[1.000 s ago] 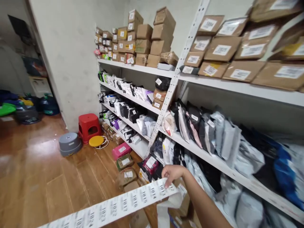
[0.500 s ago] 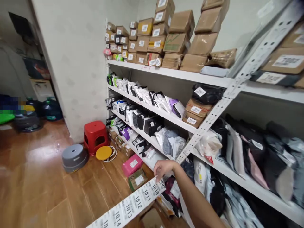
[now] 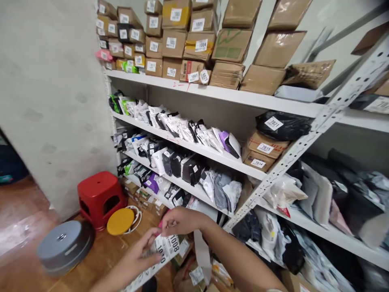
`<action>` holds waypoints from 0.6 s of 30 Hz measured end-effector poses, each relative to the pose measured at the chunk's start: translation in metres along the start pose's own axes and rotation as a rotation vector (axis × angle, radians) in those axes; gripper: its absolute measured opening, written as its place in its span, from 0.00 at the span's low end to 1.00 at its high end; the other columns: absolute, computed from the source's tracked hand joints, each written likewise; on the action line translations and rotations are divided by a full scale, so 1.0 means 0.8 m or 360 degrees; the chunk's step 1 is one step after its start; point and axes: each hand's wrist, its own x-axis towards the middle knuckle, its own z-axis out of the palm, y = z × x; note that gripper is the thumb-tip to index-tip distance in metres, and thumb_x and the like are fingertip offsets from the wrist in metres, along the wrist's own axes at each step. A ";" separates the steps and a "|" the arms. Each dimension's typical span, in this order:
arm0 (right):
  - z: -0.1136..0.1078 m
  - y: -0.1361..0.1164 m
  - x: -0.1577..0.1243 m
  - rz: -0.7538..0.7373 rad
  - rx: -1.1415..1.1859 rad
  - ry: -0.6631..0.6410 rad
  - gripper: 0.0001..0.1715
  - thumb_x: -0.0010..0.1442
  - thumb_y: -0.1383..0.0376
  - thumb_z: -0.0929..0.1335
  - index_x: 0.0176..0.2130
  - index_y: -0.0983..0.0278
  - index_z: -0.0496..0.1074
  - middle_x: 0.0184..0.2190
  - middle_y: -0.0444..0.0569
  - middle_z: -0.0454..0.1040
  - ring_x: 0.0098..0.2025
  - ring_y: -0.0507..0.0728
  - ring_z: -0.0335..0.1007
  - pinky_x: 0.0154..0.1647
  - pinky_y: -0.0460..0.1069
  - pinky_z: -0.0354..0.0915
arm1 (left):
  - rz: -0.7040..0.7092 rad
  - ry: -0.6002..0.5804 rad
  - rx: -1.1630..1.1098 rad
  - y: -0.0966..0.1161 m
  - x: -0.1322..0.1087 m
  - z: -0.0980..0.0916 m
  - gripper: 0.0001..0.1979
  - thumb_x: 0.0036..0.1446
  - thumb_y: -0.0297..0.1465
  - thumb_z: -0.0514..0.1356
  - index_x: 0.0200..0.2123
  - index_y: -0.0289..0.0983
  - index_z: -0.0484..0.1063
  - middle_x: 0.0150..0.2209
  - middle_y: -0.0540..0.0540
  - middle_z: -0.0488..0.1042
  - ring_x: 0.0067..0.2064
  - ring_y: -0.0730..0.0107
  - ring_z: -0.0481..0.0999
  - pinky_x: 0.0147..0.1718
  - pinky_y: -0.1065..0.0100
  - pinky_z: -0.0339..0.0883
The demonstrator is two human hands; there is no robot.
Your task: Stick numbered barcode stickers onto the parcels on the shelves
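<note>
A white strip of number labels (image 3: 167, 248), printed 1008 and 1010 in the part that shows, lies in front of me. My left hand (image 3: 142, 253) grips it, thumb across its face and fingers behind. At the strip's upper edge, the closed fingertips of my right hand (image 3: 182, 221) pinch it, close to the left fingers. Whether a single label is between the right fingertips is too small to tell. A blank white tail of the strip (image 3: 203, 253) hangs below my right wrist. Labelled parcels (image 3: 196, 275) lie beneath my hands, partly hidden by them.
White metal shelving (image 3: 194, 89) holds taped cardboard boxes (image 3: 174, 42) on top and bagged parcels (image 3: 185, 129) on lower levels. A slanting perforated post (image 3: 299, 150) stands right of my hands. A red stool (image 3: 99, 194), a yellow round seat (image 3: 120, 221) and a grey stool (image 3: 65, 245) occupy the floor.
My left hand has come into view and taken hold of the label strip. My right hand has moved left along with the strip. The view has turned right and closer to the shelves.
</note>
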 end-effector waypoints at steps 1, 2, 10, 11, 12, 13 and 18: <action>-0.012 0.001 0.006 -0.0002 0.0011 0.0037 0.11 0.53 0.59 0.71 0.32 0.66 0.74 0.24 0.39 0.69 0.27 0.47 0.62 0.28 0.42 0.57 | 0.0016 -0.0197 0.0023 0.007 0.028 0.004 0.22 0.39 0.41 0.70 0.39 0.40 0.76 0.41 0.47 0.78 0.45 0.59 0.73 0.44 0.66 0.66; -0.025 0.004 0.009 0.0007 0.0040 0.0060 0.14 0.52 0.57 0.72 0.34 0.65 0.74 0.25 0.40 0.70 0.28 0.47 0.63 0.29 0.42 0.57 | 0.0018 -0.0349 0.0010 0.013 0.053 0.004 0.20 0.40 0.42 0.70 0.35 0.38 0.76 0.35 0.48 0.78 0.39 0.64 0.73 0.39 0.69 0.66; -0.074 0.069 0.052 -0.0244 0.0014 0.0407 0.54 0.23 0.49 0.79 0.50 0.59 0.69 0.48 0.50 0.70 0.49 0.60 0.65 0.53 0.52 0.60 | -0.0270 -0.0413 -0.0779 0.011 0.170 -0.071 0.22 0.30 0.44 0.73 0.23 0.33 0.74 0.18 0.50 0.72 0.19 0.79 0.65 0.20 0.76 0.55; -0.070 0.071 0.064 -0.0311 0.0021 0.0554 0.56 0.25 0.50 0.79 0.53 0.59 0.66 0.53 0.53 0.67 0.54 0.62 0.62 0.56 0.53 0.58 | -0.0276 -0.0312 -0.0863 0.012 0.179 -0.078 0.22 0.30 0.42 0.74 0.25 0.33 0.75 0.20 0.50 0.73 0.20 0.77 0.67 0.21 0.76 0.57; -0.066 0.071 0.076 -0.0371 0.0012 0.0689 0.56 0.28 0.51 0.79 0.55 0.60 0.63 0.56 0.55 0.64 0.58 0.62 0.58 0.59 0.54 0.55 | -0.0285 -0.0204 -0.0920 0.015 0.188 -0.085 0.22 0.29 0.40 0.74 0.27 0.33 0.76 0.22 0.49 0.75 0.22 0.74 0.70 0.23 0.75 0.60; -0.064 0.071 0.088 -0.0415 -0.0023 0.0808 0.53 0.33 0.53 0.79 0.55 0.61 0.63 0.57 0.56 0.62 0.60 0.63 0.55 0.62 0.55 0.52 | -0.0302 -0.0101 -0.0955 0.020 0.198 -0.090 0.23 0.28 0.39 0.75 0.30 0.34 0.77 0.24 0.48 0.77 0.25 0.72 0.72 0.26 0.73 0.62; -0.091 0.081 0.120 -0.0268 0.0119 0.0962 0.16 0.56 0.59 0.67 0.45 0.62 0.70 0.40 0.51 0.75 0.43 0.58 0.71 0.54 0.57 0.59 | -0.0343 -0.0153 -0.0871 0.049 0.261 -0.128 0.12 0.32 0.34 0.70 0.23 0.35 0.75 0.21 0.51 0.74 0.24 0.71 0.70 0.27 0.72 0.62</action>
